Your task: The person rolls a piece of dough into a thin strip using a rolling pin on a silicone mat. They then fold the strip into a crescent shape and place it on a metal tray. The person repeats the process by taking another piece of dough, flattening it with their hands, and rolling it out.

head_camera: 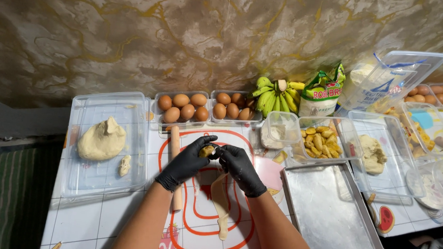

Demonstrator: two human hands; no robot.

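Both my hands wear black gloves and meet over a white mat (194,235) with red rings. My left hand (186,163) and my right hand (239,166) pinch a small piece of dough wrapped round a yellow filling (207,151). A long flat strip of dough (220,201) hangs from that piece and lies down the mat toward me. A wooden rolling pin (175,145) lies on the mat under my left hand.
A clear tray (82,182) at the left holds a big dough lump (101,140). Two tubs of brown eggs (184,107), green bananas (274,94), a tub of yellow banana pieces (320,138), another dough tray (373,154) and an empty metal baking tray (328,218) stand around.
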